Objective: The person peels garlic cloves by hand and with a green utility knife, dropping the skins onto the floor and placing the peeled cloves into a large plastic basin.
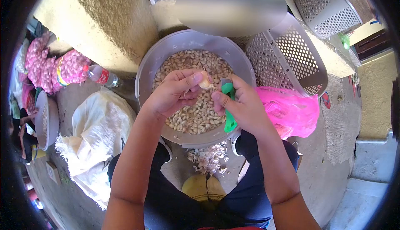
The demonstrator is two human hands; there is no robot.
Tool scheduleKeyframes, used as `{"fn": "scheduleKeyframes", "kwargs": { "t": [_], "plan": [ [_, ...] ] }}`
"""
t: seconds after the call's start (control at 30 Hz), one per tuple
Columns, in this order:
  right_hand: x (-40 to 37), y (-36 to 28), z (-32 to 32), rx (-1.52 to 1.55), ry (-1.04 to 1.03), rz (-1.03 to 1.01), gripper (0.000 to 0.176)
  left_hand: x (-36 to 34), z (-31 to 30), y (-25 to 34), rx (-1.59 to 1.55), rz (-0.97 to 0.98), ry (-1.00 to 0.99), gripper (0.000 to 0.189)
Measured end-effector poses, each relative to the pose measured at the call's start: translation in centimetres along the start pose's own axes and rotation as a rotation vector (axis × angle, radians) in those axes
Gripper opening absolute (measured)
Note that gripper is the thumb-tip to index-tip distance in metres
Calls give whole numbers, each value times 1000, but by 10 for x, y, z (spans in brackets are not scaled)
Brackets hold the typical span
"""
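Between the thumb and fingers of my left hand (180, 89) is a garlic clove (204, 81), pale with some skin at its lower end. My right hand (241, 104) is closed around a green utility knife (229, 105), its short metal tip pointing up beside the clove. The right thumb is right at the clove's edge. Both hands are over a large grey basin (143, 59) holding many garlic cloves (193, 63) in water.
Garlic skins (208, 158) lie on the floor between my feet. Around me are a white sack (98, 126), a pink plastic bag (291, 111), a perforated grey basket (291, 55), a cola bottle (103, 76) and pink net bags of garlic (73, 65). Another basin (46, 119) stands left beside a person.
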State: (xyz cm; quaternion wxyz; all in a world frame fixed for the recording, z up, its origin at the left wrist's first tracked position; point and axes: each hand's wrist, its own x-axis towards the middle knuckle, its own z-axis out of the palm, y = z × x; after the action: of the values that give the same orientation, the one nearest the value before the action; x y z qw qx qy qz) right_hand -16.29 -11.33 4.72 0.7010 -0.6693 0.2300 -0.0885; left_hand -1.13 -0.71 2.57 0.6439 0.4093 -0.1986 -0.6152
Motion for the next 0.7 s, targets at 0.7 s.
{"fn": "scheduleKeyframes", "kwargs": {
  "t": [0.7],
  "plan": [
    [-5,-4,3,-476,161,-143,46,0,13,-8,-130,-82,-138,26]
  ]
}}
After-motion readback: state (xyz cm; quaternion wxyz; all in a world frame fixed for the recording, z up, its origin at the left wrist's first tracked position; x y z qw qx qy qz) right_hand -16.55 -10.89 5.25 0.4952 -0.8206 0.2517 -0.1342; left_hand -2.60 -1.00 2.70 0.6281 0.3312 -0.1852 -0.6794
